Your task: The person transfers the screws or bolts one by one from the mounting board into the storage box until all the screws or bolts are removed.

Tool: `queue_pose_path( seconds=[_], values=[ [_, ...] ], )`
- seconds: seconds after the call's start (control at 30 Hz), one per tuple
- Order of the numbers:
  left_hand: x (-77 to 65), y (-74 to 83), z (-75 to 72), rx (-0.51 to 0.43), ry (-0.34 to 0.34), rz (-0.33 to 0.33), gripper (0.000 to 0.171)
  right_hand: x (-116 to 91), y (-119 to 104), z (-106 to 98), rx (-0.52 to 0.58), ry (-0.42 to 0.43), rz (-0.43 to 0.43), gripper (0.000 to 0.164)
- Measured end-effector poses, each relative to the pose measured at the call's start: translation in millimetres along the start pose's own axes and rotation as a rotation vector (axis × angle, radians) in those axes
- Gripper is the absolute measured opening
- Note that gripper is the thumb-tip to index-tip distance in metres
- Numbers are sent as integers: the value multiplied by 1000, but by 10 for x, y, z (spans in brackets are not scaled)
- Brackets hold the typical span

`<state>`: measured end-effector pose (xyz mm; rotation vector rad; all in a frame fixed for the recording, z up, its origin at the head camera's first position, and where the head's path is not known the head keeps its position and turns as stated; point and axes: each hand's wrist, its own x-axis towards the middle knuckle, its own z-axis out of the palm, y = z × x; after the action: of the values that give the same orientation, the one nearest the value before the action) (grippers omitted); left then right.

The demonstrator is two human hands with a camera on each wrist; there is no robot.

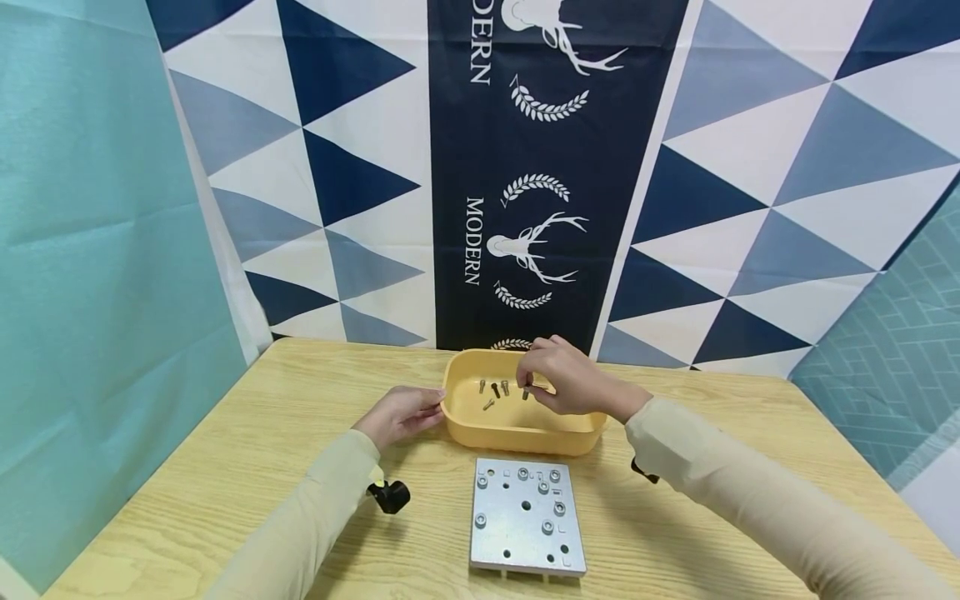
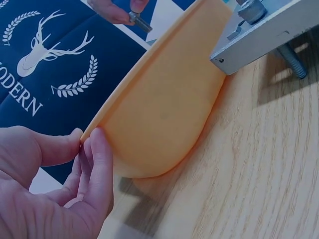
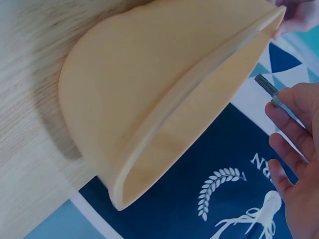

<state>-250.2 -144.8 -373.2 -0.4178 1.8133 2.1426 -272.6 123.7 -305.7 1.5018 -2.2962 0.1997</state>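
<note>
My left hand (image 1: 403, 413) pinches the left rim of a yellow plastic tub (image 1: 510, 439) between thumb and fingers, as the left wrist view shows. Over the tub's right half, my right hand (image 1: 566, 379) pinches a metal bolt (image 3: 267, 87) by its head, its threaded shank sticking out past the fingertips. Several loose bolts lie on the tub's floor, among them one dark bolt (image 1: 495, 390). In front of the tub is a silver metal plate (image 1: 517, 533) with open holes and several socket-head bolts seated in it; a threaded end (image 2: 294, 62) protrudes underneath.
Everything stands on a light wooden table (image 1: 300, 442). A patterned cloth (image 1: 517, 183) with deer heads and triangles hangs behind it, and a teal sheet (image 1: 112, 250) hangs at the left. Small black devices (image 1: 390, 497) sit at both wrists.
</note>
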Motion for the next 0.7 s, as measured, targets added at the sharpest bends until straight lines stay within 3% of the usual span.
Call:
queue_pose_path(
  seconds=[0.7],
  values=[
    [-44, 26, -27, -18, -9, 15, 33, 197, 273, 26, -49, -39, 35, 12]
  ],
)
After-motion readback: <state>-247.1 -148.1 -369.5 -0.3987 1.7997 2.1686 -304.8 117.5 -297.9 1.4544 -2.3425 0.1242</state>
